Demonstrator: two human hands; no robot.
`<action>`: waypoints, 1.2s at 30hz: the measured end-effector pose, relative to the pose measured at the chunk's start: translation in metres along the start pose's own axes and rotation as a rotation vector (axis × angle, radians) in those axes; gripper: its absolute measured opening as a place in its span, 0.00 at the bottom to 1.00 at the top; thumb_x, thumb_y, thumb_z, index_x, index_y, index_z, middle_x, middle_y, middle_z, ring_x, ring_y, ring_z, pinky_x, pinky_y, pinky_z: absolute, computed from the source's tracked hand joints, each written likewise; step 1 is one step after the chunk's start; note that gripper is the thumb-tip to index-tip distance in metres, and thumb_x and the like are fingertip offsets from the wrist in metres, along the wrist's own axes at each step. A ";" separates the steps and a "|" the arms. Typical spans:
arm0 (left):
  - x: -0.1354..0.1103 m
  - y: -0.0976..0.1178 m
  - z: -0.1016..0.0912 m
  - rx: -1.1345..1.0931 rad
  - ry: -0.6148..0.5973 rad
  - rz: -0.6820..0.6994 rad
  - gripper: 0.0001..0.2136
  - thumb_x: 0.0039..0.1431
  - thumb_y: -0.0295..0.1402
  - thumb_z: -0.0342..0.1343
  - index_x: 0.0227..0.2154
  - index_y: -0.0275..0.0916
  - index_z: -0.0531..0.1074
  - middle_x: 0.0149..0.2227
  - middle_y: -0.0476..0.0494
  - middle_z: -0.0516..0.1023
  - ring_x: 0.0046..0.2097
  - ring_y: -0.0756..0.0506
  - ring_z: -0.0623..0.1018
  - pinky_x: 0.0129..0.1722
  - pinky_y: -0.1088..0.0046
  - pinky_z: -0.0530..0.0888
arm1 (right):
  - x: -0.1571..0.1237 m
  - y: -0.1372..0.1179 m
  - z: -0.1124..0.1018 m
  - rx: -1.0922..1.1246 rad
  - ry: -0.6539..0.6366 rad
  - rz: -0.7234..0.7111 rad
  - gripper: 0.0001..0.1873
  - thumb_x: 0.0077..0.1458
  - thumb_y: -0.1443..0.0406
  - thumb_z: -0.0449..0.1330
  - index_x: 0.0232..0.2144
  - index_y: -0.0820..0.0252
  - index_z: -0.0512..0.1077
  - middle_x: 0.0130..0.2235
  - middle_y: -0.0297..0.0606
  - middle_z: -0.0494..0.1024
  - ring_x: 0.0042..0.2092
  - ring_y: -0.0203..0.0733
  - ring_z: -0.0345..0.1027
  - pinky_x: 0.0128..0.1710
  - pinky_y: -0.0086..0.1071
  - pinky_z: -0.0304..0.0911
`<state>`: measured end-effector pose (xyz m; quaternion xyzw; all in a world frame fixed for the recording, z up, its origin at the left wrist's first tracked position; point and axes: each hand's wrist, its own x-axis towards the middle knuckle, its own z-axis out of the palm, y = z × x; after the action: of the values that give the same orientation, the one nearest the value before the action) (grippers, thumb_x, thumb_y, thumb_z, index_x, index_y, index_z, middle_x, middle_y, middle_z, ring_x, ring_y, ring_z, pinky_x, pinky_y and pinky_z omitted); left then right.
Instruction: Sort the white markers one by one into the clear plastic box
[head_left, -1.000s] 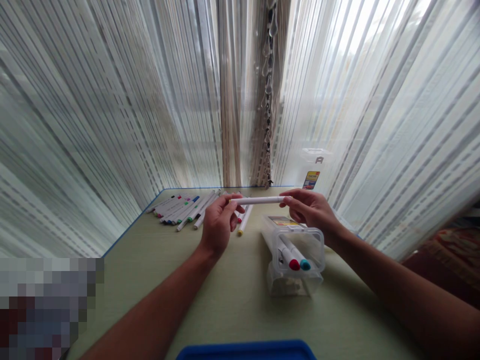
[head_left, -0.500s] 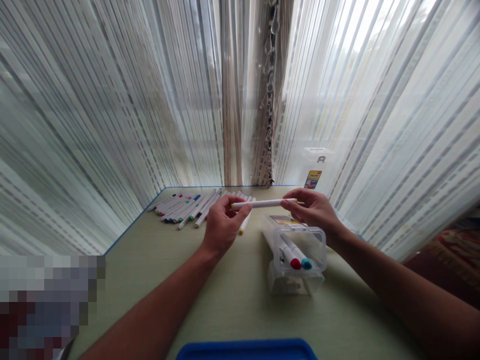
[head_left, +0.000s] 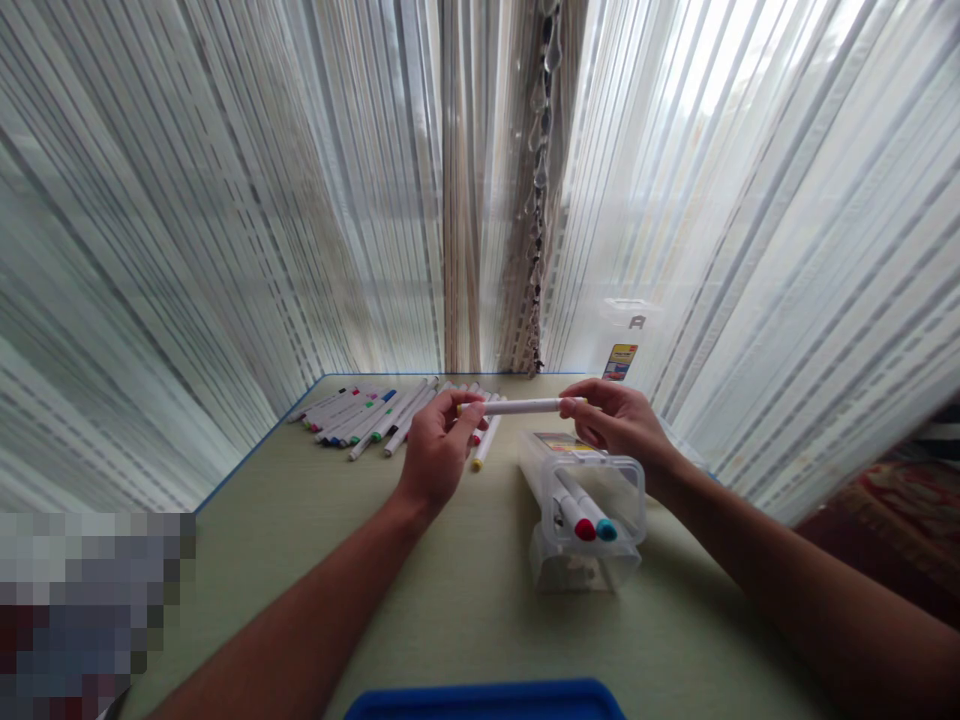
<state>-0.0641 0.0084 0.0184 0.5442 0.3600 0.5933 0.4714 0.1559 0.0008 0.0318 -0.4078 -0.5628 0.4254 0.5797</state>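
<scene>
A white marker pen [head_left: 521,406] is held level above the green table [head_left: 465,600], one end in each hand. My left hand [head_left: 439,452] pinches its left end and my right hand [head_left: 621,420] pinches its right end. Below my right hand a clear plastic pen case [head_left: 585,525] lies on its side with two markers inside, one red-capped and one teal-capped. A row of several white markers [head_left: 375,415] with coloured caps lies on the table beyond my left hand. A further marker with a yellow end [head_left: 481,450] lies just under the held pen.
Sheer striped curtains [head_left: 225,220] close in the table on the left, back and right. A clear lid with a coloured label [head_left: 628,335] leans at the back right. A blue tray edge [head_left: 487,700] shows at the near edge. Patterned fabric [head_left: 900,510] lies at the right.
The pen stays gripped at both ends with only small shifts in the hands; the view has shifted slightly.
</scene>
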 end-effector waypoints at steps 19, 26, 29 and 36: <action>-0.001 -0.002 0.000 0.114 0.014 0.031 0.15 0.51 0.41 0.67 0.35 0.35 0.74 0.26 0.50 0.75 0.22 0.54 0.68 0.20 0.79 0.63 | -0.001 0.002 0.000 -0.032 0.021 -0.007 0.20 0.40 0.55 0.76 0.30 0.61 0.77 0.19 0.28 0.69 0.18 0.29 0.55 0.17 0.27 0.48; -0.001 -0.001 0.001 0.116 -0.002 0.036 0.16 0.48 0.41 0.69 0.34 0.35 0.74 0.26 0.49 0.76 0.23 0.53 0.71 0.21 0.79 0.65 | -0.001 0.001 0.000 -0.036 0.015 -0.007 0.23 0.37 0.52 0.77 0.29 0.61 0.75 0.19 0.27 0.66 0.19 0.29 0.54 0.17 0.28 0.47; -0.001 -0.001 0.001 0.088 -0.001 0.020 0.16 0.50 0.41 0.68 0.36 0.35 0.75 0.24 0.51 0.74 0.21 0.55 0.67 0.19 0.80 0.62 | -0.001 0.001 0.000 -0.024 0.014 -0.004 0.21 0.39 0.54 0.76 0.29 0.61 0.76 0.20 0.28 0.67 0.19 0.29 0.54 0.17 0.27 0.47; 0.001 -0.001 -0.001 0.028 0.002 0.012 0.15 0.54 0.41 0.64 0.39 0.35 0.75 0.28 0.49 0.77 0.19 0.57 0.64 0.19 0.79 0.62 | 0.000 0.001 -0.001 0.031 0.008 -0.004 0.18 0.42 0.57 0.75 0.32 0.61 0.78 0.22 0.31 0.72 0.18 0.27 0.54 0.16 0.27 0.46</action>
<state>-0.0645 0.0098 0.0174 0.5523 0.3653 0.5916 0.4600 0.1567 0.0017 0.0308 -0.3993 -0.5545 0.4314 0.5891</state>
